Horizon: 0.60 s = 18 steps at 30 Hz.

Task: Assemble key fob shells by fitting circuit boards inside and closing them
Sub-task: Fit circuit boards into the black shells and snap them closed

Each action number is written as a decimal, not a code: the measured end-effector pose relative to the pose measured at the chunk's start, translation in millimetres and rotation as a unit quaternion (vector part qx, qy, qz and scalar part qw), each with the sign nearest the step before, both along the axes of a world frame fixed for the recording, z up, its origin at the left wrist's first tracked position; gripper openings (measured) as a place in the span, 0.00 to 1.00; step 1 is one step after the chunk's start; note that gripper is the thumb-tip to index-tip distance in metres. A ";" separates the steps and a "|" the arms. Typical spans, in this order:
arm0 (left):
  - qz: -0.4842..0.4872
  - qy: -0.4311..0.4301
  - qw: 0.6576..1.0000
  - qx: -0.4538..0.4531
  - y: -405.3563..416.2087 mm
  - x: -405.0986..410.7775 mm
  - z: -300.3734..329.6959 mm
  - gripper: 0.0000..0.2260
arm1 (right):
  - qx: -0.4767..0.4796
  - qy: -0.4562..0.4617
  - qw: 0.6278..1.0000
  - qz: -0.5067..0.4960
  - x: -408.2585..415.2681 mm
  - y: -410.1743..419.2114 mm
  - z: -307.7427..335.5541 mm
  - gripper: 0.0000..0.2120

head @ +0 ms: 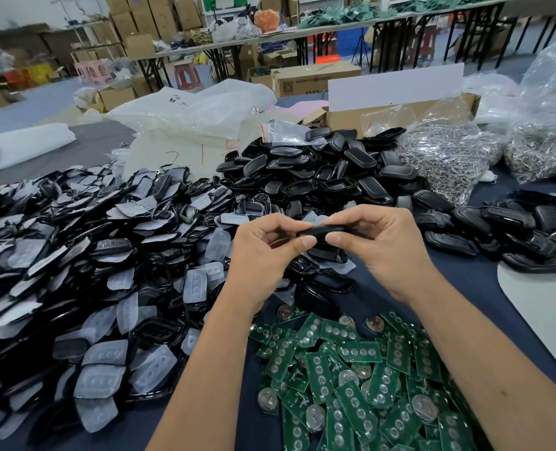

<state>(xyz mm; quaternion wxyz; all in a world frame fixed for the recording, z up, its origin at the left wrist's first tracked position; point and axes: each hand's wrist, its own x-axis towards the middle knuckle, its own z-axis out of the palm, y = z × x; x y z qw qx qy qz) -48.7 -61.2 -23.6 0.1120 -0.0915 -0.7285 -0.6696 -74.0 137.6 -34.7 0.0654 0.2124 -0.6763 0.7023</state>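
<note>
Assembly workshop: shell heaps (pixel 319 170), circuit boards (pixel 351 379) on table, stacked cartons (pixel 146 17), folding tables behind.

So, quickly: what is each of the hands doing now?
Left hand: pinches the black key fob at its left end.
Right hand: pinches the same fob's right end.

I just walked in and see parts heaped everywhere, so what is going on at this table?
A person is putting key fobs together by hand. The left hand and right hand pinch one black key fob shell between them above the table, seemingly pressing it closed. Green circuit boards lie heaped below, front shells with clear button pads to the left, black back shells behind.
</note>
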 end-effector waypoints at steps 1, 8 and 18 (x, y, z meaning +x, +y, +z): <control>0.009 0.001 1.000 -0.024 0.4 0.1 -0.7 0.10 | 0.025 0.014 1.000 -0.012 -0.7 -0.7 -0.7 0.11; 0.080 0.066 0.978 -0.183 9.2 3.4 -2.1 0.12 | 0.104 0.057 0.992 -0.035 -1.3 -3.2 -4.2 0.11; 0.045 0.070 0.987 -0.139 12.6 4.7 -1.7 0.17 | 0.025 0.003 1.000 0.011 2.4 -3.4 -0.9 0.09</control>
